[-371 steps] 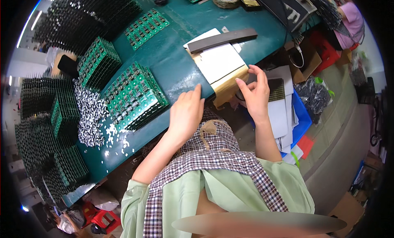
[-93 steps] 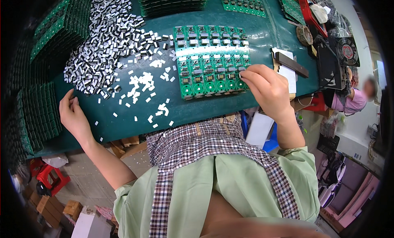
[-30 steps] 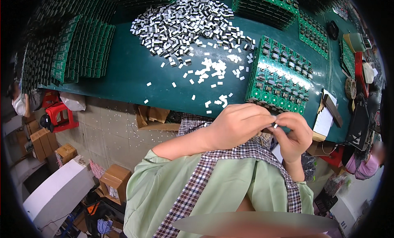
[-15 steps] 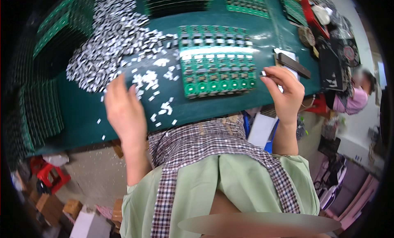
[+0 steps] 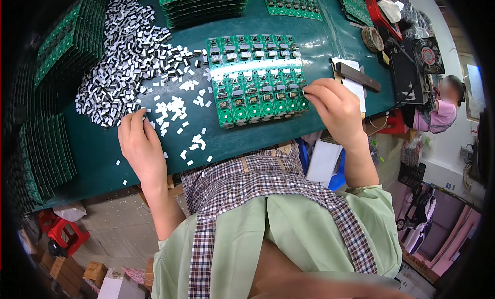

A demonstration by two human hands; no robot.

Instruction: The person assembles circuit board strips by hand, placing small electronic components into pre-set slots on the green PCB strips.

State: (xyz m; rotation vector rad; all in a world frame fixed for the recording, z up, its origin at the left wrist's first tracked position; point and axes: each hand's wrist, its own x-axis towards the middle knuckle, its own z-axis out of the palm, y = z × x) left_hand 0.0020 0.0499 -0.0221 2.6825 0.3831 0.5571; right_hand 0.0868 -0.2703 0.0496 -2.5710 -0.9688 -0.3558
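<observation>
A green circuit board panel lies in front of me, with rows of small parts and digit displays on it. At its right edge my right hand is closed, thumb and fingertips pinching a small white piece beside the displays. My left hand is at the near edge of a big heap of small white-topped black modules. Its fingers are curled together at the tips; what they pinch, if anything, is hard to make out. Flat white bits lie scattered between that hand and the panel.
Stacked circuit boards stand at the left, with another stack at the back. A dark bar lies on papers at the right. Beyond are a fan and a person in pink. A red stool stands below left.
My right hand has moved left with the small white piece to the panel's right edge. My left hand's fingertips have drawn together at the heap. The view has shifted slightly.
</observation>
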